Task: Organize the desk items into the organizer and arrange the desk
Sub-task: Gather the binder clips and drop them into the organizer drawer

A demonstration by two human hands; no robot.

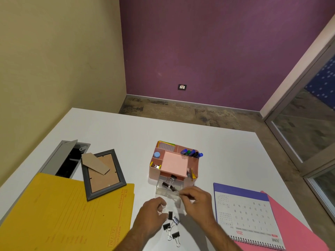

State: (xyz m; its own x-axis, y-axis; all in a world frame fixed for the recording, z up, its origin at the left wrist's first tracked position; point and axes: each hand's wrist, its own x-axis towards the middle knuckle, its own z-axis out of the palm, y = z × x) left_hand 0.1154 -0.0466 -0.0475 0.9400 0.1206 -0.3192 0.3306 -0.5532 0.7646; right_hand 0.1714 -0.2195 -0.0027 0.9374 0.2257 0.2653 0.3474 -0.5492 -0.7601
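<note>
1. Over the clear plastic drawer [167, 190] of the pink desk organizer [174, 164], right hand [196, 201] is dropping something pinched; grip contents unclear.
2. Left hand [151, 215] is reaching, fingers curled, toward black binder clips [172, 227] on the white table [208, 151]; next, picking one up.

One pink organizer [173, 164] stands on the table [126, 131], with one clear drawer [167, 190] pulled out at its front. Two binder clips [168, 182] lie in the drawer and four more binder clips [172, 226] sit loose on the table. There are one picture frame [103, 175], one yellow folder [59, 214], one pink folder [297, 227], one desk calendar [248, 216] and two hands [196, 200].
</note>
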